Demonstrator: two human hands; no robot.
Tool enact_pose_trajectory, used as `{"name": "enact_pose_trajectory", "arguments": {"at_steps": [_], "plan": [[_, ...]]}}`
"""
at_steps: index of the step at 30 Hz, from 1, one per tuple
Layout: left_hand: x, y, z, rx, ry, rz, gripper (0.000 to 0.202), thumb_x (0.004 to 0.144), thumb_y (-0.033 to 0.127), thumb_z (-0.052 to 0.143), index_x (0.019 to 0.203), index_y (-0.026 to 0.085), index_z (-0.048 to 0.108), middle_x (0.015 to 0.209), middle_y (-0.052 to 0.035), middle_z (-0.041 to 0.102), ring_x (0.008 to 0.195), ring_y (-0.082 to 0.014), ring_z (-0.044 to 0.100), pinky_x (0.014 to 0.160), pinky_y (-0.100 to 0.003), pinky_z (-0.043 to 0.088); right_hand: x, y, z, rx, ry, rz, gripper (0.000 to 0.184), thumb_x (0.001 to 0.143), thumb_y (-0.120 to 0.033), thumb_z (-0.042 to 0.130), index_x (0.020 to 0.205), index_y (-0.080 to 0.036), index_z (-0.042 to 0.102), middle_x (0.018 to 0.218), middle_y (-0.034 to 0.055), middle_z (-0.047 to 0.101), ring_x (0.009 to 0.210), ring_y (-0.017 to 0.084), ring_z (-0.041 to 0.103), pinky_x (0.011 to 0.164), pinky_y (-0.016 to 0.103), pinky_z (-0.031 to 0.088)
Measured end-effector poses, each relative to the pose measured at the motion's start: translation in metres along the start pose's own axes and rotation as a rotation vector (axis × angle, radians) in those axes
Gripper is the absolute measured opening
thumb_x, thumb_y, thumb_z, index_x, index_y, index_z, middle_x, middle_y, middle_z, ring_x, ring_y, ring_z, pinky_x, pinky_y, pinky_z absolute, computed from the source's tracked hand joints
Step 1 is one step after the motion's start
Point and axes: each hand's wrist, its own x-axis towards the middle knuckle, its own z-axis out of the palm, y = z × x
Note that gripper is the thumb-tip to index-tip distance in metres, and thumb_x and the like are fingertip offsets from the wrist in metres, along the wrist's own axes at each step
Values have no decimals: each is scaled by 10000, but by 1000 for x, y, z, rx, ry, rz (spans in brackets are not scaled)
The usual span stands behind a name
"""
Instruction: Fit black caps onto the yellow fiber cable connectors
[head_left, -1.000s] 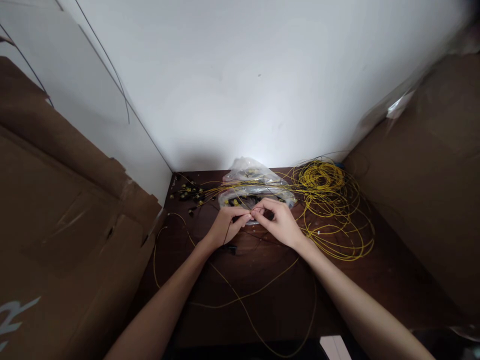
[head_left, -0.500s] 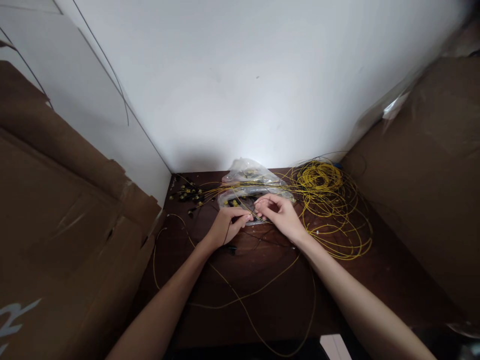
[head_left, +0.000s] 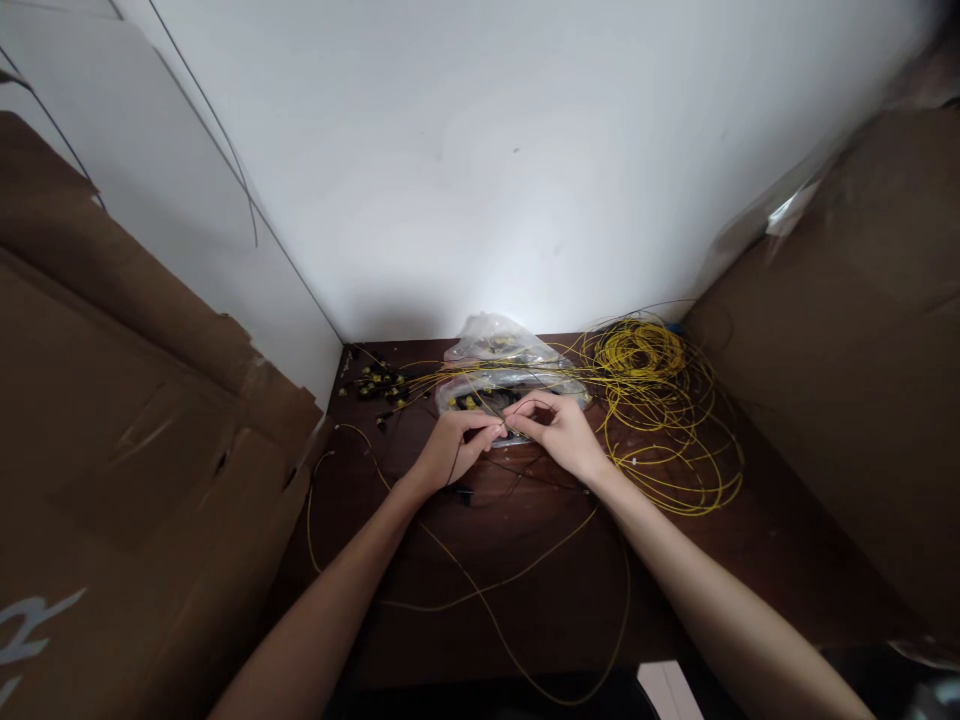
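Observation:
My left hand (head_left: pixel 448 450) is closed in a pinch over the middle of the dark wooden surface. Its fingertips meet those of my right hand (head_left: pixel 555 430), which is also pinching. A thin dark cable (head_left: pixel 454 466) runs along the left hand, and its end between the fingertips is too small to make out. Just behind the hands lies a clear plastic bag (head_left: pixel 495 345) with small black and yellow connectors (head_left: pixel 465 402) at its opening. Yellow cables cross over the bag.
Coiled yellow cables (head_left: pixel 645 355) lie at the right, and black-yellow connector ends (head_left: pixel 382 382) at the left. A loose yellow cable (head_left: pixel 480 592) loops across the front. Cardboard stands on the left (head_left: pixel 135 420) and right (head_left: pixel 847 300), with a white wall (head_left: pixel 525 200) behind.
My right hand has shifted slightly left, and its thumb and fingers have closed in to meet the left fingertips. The left hand has stayed about where it was.

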Motion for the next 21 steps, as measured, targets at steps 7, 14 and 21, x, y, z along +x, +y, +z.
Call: {"name": "enact_pose_trajectory", "arguments": {"at_steps": [7,14,21], "plan": [[0,-2,1,-26,4,-2,262,834,238,488,686,109,661,553,-10,578,550,-108,500,554,-206,359,3,1,-3,25,104,-35,135,707,-297,659,721,-165,637,663,15,628,629,143,567,652,302,473],[0,-1,0,-13,3,16,297,831,237,492,595,116,623,535,-4,554,525,-99,464,521,-206,326,-2,0,2,-74,-56,-78,118,752,-263,603,696,-163,629,763,45,668,756,162,614,711,298,480],[0,-2,0,-28,3,9,260,843,251,479,731,113,669,560,-10,574,560,-115,504,565,-214,377,1,1,-2,-28,143,-51,129,733,-275,625,683,-158,600,749,49,653,683,154,587,661,293,470]]}}
